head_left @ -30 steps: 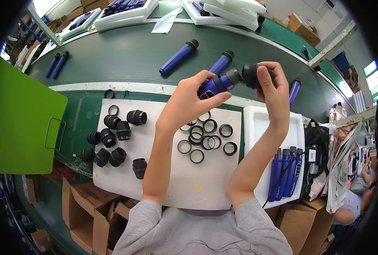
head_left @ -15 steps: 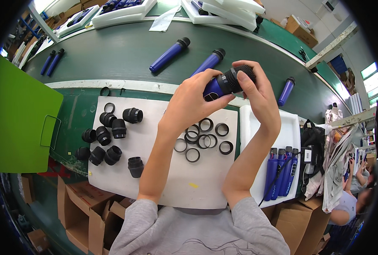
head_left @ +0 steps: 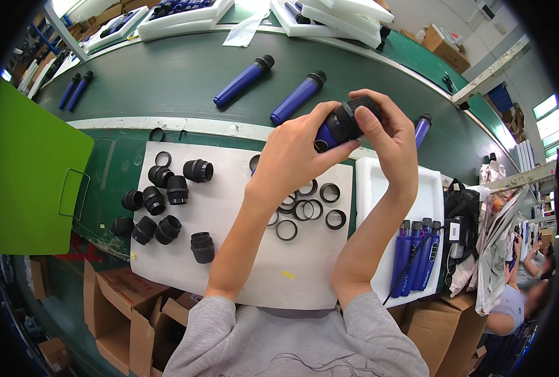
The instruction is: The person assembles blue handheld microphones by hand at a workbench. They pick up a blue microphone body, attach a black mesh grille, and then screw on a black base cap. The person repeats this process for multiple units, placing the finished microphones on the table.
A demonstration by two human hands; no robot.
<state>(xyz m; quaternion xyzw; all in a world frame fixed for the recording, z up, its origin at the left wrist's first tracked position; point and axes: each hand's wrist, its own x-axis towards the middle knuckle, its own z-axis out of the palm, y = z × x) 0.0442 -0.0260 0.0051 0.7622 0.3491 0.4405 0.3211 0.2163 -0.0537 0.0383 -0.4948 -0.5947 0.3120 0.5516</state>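
A blue microphone with a black mesh head [head_left: 350, 119] is held up over the far edge of the work board. My left hand [head_left: 292, 151] is closed round its blue body. At the mesh head, my right hand [head_left: 389, 129] grips with thumb and fingers. Below my hands, several black rings [head_left: 335, 218] lie on the pale board [head_left: 260, 286], some overlapping, partly covered by my left forearm. Several black mesh microphone heads [head_left: 167, 230] stand or lie to the left of that forearm.
Blue microphones [head_left: 245, 80] lie on the green conveyor belt [head_left: 160, 81] beyond the board. To the right, a white foam tray [head_left: 366, 182] holds several blue microphone bodies [head_left: 415, 257]. A green panel [head_left: 31, 169] rises at left. Cardboard boxes [head_left: 119, 295] stand below. Another person [head_left: 512, 308] is far right.
The microphones on the belt have shifted to the left. My hands have moved slightly right with the microphone, which shows more of its mesh head tilted upward.
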